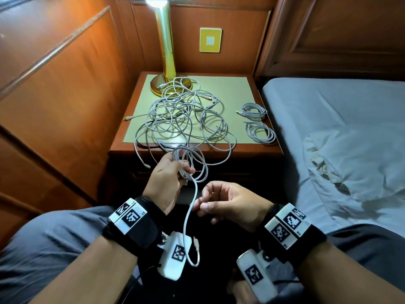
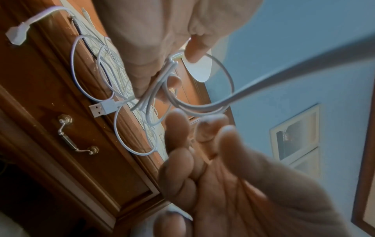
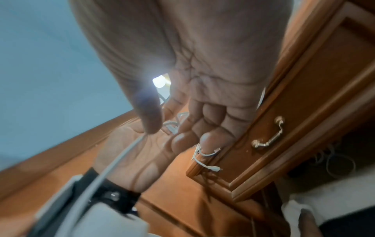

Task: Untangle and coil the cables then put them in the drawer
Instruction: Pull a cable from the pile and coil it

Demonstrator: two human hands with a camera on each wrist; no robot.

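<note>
- Foreground, head view: two forearms with black wrist straps carrying white marker-tagged camera units; grey-trousered knees to either side.
- Right hand (image 1: pixel 228 205): thumb and forefinger pinch the hanging tail of a white cable (image 1: pixel 190 218); the remaining fingers are loosely curled.
- Left hand (image 1: pixel 169 181): fingers closed around a partly wound coil (image 1: pixel 192 163) of the same cable, held just in front of the nightstand edge; the tail drops from this coil, passes the right fingertips, and ends in a connector (image 1: pixel 195 240) above the lap.
- Nightstand surface (image 1: pixel 236 91): a tangled heap of white cables (image 1: pixel 182 119) at centre, some strands spilling over the front edge.
- Right part of the surface: two finished coils (image 1: pixel 254 110), (image 1: pixel 260 132), lying apart from the heap.
- Drawer handle (image 2: pixel 76 136): metal, on the closed drawer front below the surface.
- Brass lamp (image 1: pixel 167 51) at the rear left; bed (image 1: pixel 350 128) with grey sheet to the right.
</note>
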